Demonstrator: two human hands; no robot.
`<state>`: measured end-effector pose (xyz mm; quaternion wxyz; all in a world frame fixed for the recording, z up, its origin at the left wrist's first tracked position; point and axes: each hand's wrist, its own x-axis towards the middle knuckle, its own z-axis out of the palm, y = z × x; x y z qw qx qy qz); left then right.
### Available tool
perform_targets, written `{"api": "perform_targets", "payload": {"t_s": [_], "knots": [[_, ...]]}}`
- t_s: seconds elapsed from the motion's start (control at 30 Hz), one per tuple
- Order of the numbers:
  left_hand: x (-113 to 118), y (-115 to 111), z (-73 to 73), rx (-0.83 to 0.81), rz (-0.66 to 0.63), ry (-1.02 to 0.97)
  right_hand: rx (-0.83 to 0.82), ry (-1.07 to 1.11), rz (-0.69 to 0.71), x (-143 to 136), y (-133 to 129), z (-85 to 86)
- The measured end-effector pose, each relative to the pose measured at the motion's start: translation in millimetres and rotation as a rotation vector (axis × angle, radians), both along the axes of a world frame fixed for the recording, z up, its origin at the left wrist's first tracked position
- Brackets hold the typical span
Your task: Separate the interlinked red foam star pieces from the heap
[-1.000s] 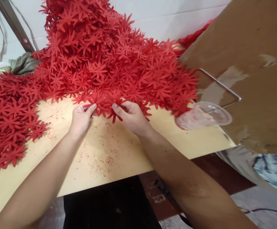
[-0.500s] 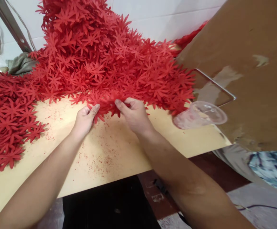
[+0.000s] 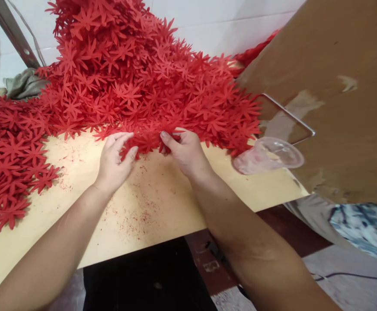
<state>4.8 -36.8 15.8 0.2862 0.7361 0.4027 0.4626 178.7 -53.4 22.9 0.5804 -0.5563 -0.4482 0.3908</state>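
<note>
Red flower-shaped cutouts (image 3: 126,90) with long narrow petals lie in a big heap before me, at the front edge of which both hands are. My left hand (image 3: 114,160) is open, thumb and fingers apart, with red petals visible just beyond the gap. Close by on the right, my right hand (image 3: 186,151) pinches a red flower cutout (image 3: 167,147) between thumb and fingers. Most of that piece blends into the heap behind, so its outline is hard to make out.
A clear plastic cup (image 3: 269,155) lies on its side on the pale tabletop (image 3: 175,203), beside a large brown board (image 3: 337,99). More red cutouts (image 3: 7,160) spread along the left. Red crumbs dot the tabletop. A grey cloth (image 3: 26,84) sits at the back left.
My left hand has opened its pinch and its fingers have spread. My right hand keeps its pinch in nearly the same place.
</note>
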Motion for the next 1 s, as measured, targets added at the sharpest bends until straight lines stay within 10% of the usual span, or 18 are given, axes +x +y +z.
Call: {"api": "perform_targets", "payload": {"t_s": [0.3,0.57,0.77,1.0], "knots": [[15.3,-9.8,4.4,-0.536,-0.098,-0.48,0.083,-0.129,0.364,-22.8,-12.4,-3.5],[-4.7,15.7,-2.7,-0.487,0.166,-0.591,0.069,-0.067,0.381,-15.9,-10.4,-7.3],[-10.5,18.3,-4.7,-0.059,0.284,-0.224,0.092,-0.15,0.288,-16.2,-9.8,-5.7],[11.0,-15.4,10.9,-0.263,-0.101,-0.237,0.096,-0.129,0.321,-22.3,-10.3,-2.6]]}}
